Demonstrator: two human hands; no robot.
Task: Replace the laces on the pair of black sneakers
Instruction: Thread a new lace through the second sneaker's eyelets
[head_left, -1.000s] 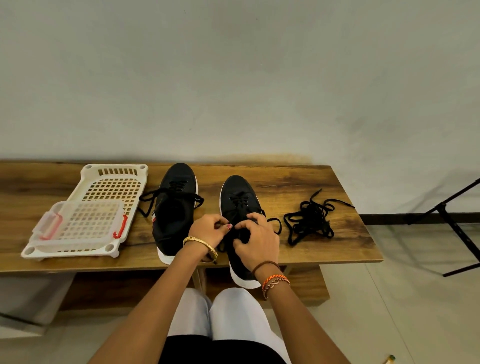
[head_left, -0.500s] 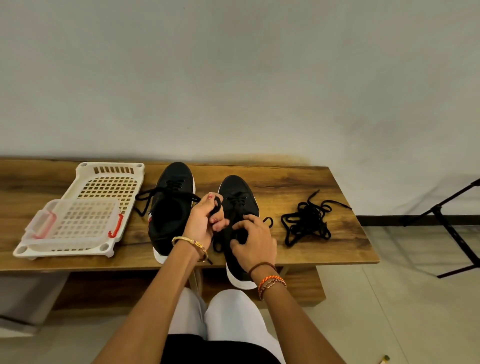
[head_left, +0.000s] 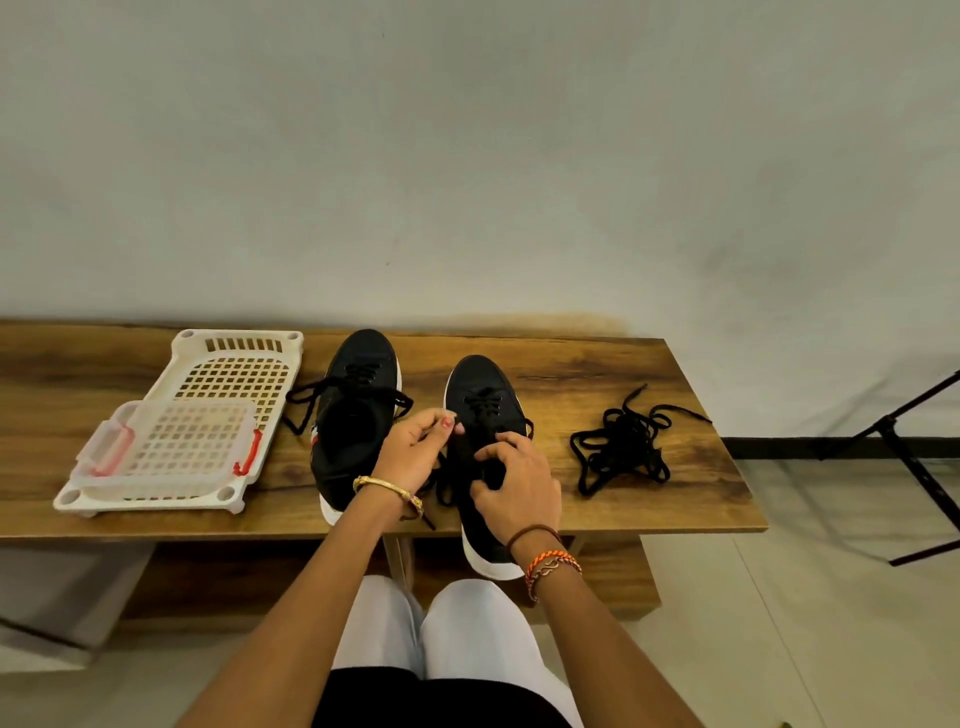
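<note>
Two black sneakers with white soles stand side by side on the wooden bench (head_left: 649, 364), toes toward the wall. The left sneaker (head_left: 358, 415) has its black lace loose, ends trailing to both sides. Both hands work on the right sneaker (head_left: 480, 395). My left hand (head_left: 415, 452) pinches a black lace at that shoe's left edge. My right hand (head_left: 519, 483) lies over the tongue, fingers curled on the lace there. A tangled pile of loose black laces (head_left: 623, 447) lies on the bench to the right of the shoes.
A white perforated plastic tray (head_left: 244, 364) lies at the bench's left, with a clear lidded box with red clips (head_left: 166, 447) on top of it. A black stand's legs (head_left: 914, 452) reach across the floor at the right. My knees sit below the bench's front edge.
My left hand rose with a loop of lace half a second ago and has come back down to the shoe's left edge. My right hand stayed on the tongue.
</note>
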